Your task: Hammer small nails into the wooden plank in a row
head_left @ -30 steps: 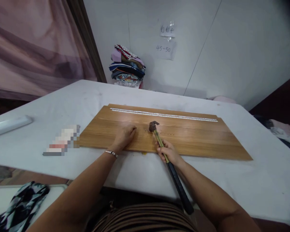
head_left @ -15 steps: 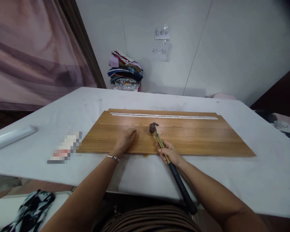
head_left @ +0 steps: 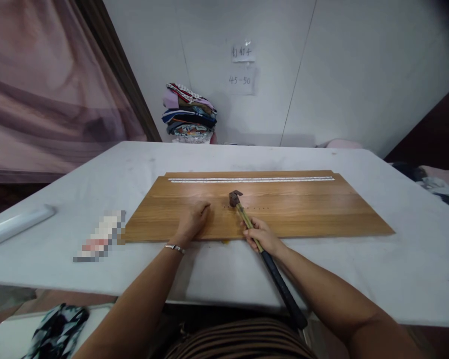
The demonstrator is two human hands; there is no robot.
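Observation:
My right hand (head_left: 261, 234) is closed round the wooden part of a claw hammer's handle, below the head. The claw hammer (head_left: 280, 284) has a rusty head and a black grip that slants back toward my body. Its head is over the middle of a brown wooden board (head_left: 322, 214), beside a row of small dark dots; I cannot tell whether it touches. My left hand (head_left: 193, 219) rests on the board left of the hammer, its fingers curled closed. Whatever those fingers hold, if anything, is hidden.
Two white strips (head_left: 250, 179) run along the board's far edge. A white cloth covers the table (head_left: 407, 269). At the left lie a blurred-out item (head_left: 101, 237) and a white roll-like object (head_left: 18, 224). Folded clothes (head_left: 190, 114) are stacked by the wall.
The camera view has tilted and shifted slightly. Both hands and the hammer keep almost the same place over the board.

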